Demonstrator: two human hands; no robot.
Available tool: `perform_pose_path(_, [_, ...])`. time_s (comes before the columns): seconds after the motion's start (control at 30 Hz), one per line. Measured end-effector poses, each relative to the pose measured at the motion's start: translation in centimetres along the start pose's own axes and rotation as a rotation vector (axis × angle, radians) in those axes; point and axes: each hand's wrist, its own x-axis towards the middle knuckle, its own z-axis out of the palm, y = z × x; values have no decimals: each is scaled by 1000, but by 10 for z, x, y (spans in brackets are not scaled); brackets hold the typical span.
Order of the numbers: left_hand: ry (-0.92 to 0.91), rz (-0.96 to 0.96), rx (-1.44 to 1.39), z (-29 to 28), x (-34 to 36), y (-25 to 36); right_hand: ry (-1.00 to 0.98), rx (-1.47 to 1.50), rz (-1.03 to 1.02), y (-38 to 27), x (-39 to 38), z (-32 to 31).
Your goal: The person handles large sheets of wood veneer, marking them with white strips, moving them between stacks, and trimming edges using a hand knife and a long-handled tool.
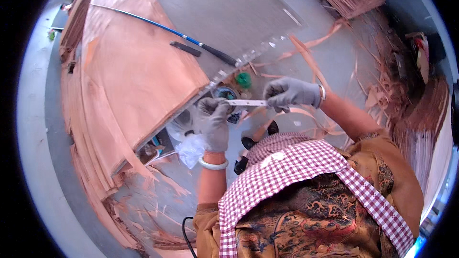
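Grey-gloved left hand and right hand, set apart, pinch opposite ends of a white strip mid-frame. Left of them slants the edge of stacked pinkish sheets; bare grey surface opens at upper centre, beyond a blue pole.

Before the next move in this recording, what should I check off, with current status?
1. Left hand gloved and gripping the spotted white strip: ok.
2. Right hand gloved and gripping the strip's other end: ok.
3. Strip straight between the hands: ok.
4. Strip's underside clean: cannot tell, hidden from view.
5. Veneer stack free of tools: not ok, the blue pole lies partly on it.
6. Floor free of veneer scraps: not ok.
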Motion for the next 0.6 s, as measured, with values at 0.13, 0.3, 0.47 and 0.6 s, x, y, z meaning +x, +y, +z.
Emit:
perform_pose_path(0.13, [5,-31,120,3,5,1,36,66,101,9,1,4])
perform_pose_path(0.3, [-105,-3,144,18,26,2,165,69,20,20,-1,-6])
perform_pose_path(0.47, [-172,184,448,40,73,-23,291,60,20,44,-9,-37])
perform_pose_path(0.6, [-162,213,692,63,127,-70,490,5,-45,78,-4,-64])
